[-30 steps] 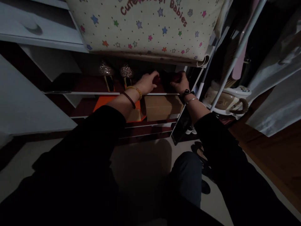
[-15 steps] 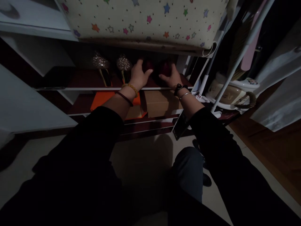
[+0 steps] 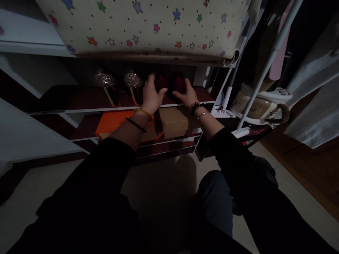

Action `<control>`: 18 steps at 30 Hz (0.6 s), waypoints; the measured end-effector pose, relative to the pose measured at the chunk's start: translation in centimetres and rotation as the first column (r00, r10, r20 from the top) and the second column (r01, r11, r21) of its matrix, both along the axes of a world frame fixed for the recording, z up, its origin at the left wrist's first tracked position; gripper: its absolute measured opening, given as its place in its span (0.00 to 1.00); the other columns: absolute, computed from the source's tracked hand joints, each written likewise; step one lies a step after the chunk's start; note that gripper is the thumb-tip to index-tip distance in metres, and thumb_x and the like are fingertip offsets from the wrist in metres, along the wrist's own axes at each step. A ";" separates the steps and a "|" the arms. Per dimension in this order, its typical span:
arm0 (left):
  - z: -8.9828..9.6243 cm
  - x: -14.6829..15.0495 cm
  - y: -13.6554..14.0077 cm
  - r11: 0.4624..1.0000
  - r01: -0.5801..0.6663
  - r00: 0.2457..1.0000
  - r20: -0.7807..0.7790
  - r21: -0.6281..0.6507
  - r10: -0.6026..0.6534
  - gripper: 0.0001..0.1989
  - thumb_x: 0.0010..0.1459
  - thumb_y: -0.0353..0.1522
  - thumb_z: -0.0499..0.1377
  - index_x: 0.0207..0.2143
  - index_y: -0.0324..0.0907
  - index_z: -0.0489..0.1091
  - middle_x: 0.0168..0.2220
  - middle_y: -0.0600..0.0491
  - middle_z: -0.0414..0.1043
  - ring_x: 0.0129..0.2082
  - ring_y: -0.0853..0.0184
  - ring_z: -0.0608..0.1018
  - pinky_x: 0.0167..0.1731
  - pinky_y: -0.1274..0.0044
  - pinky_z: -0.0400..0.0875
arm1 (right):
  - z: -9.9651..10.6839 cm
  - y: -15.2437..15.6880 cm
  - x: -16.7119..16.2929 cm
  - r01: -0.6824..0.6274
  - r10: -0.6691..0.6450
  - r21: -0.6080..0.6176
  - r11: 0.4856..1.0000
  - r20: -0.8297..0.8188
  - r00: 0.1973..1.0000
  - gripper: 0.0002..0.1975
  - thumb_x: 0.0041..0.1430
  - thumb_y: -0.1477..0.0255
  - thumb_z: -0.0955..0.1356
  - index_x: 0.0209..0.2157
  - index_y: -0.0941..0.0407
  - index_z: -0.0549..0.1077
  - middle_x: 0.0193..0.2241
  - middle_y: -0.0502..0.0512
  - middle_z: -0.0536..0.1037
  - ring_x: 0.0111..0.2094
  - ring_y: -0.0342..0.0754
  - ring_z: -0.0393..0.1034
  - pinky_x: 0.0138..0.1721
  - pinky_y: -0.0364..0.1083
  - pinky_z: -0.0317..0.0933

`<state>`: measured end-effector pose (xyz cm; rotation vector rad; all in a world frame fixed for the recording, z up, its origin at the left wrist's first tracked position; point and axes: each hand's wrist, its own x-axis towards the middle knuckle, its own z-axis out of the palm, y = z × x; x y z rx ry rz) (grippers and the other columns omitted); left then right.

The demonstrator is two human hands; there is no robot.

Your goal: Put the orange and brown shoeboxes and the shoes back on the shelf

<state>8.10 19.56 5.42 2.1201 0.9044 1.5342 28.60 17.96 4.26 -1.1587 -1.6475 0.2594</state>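
Note:
On the upper shelf [image 3: 79, 97], two dark red rounded shoes stand side by side, close together and dim in the shadow. My left hand [image 3: 153, 95] is closed on the left red shoe [image 3: 161, 83], thumb on its near side. My right hand [image 3: 187, 94] grips the right red shoe [image 3: 178, 83] from its outer side. Their far ends are lost in the dark. Left of my hands stand two glittery high-heeled shoes, a nearer glittery shoe [image 3: 133, 79] and a farther glittery shoe [image 3: 103, 77], heels facing me.
Below, an orange box [image 3: 112, 121] and a brown cardboard box [image 3: 174, 123] sit on the lower shelf. A star-patterned cloth [image 3: 164, 21] overhangs the upper shelf. At right are white poles [image 3: 261, 81] and a beige ceramic pot [image 3: 254, 106]. My bent knee [image 3: 214, 197] is below.
The two red shoes are now closer together, the right one having come left with my right hand. The camera view has shifted slightly.

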 end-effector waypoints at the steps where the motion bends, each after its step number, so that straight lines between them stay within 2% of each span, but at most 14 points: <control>1: -0.1 -0.1 -0.4 1.000 0.007 1.000 0.001 -0.020 -0.007 0.40 0.58 0.39 0.66 0.69 0.39 0.57 0.67 0.39 0.63 0.72 0.48 0.60 0.70 0.55 0.54 | -0.1 -0.1 0.0 -0.006 0.006 0.007 1.000 -0.014 1.000 0.49 0.54 0.49 0.77 0.69 0.56 0.57 0.62 0.62 0.74 0.64 0.57 0.70 0.68 0.59 0.61; 5: -0.7 -0.4 -1.4 0.996 0.040 0.998 0.041 -0.076 -0.037 0.45 0.55 0.35 0.69 0.71 0.42 0.55 0.69 0.40 0.61 0.69 0.49 0.65 0.69 0.57 0.59 | -0.2 -0.8 0.1 -0.039 0.039 0.000 0.999 -0.079 0.996 0.48 0.53 0.47 0.77 0.68 0.53 0.59 0.62 0.61 0.74 0.63 0.56 0.70 0.67 0.60 0.62; 9: -1.1 -0.3 -1.3 0.995 0.030 0.998 0.062 -0.092 -0.024 0.44 0.55 0.31 0.68 0.72 0.44 0.56 0.69 0.42 0.61 0.66 0.50 0.69 0.68 0.58 0.62 | -0.4 -1.0 0.2 -0.059 0.057 -0.011 0.998 -0.108 0.992 0.50 0.52 0.46 0.77 0.68 0.53 0.60 0.63 0.62 0.72 0.64 0.57 0.69 0.67 0.60 0.63; 14: -1.6 0.0 -0.4 0.995 0.032 0.998 0.052 -0.098 -0.027 0.46 0.55 0.31 0.69 0.73 0.44 0.55 0.72 0.40 0.55 0.68 0.49 0.67 0.68 0.58 0.62 | -0.9 -0.5 0.4 -0.019 0.018 -0.016 1.000 -0.056 0.998 0.51 0.53 0.44 0.76 0.71 0.52 0.59 0.69 0.61 0.65 0.71 0.60 0.57 0.71 0.63 0.56; 18: -2.0 0.2 -0.1 0.992 0.001 1.000 0.018 -0.126 0.002 0.49 0.55 0.29 0.69 0.75 0.42 0.49 0.71 0.37 0.57 0.63 0.49 0.72 0.65 0.58 0.67 | -1.2 -0.4 0.6 -0.003 0.004 -0.022 1.000 0.014 1.000 0.54 0.55 0.41 0.73 0.73 0.53 0.55 0.70 0.63 0.63 0.72 0.61 0.56 0.71 0.63 0.54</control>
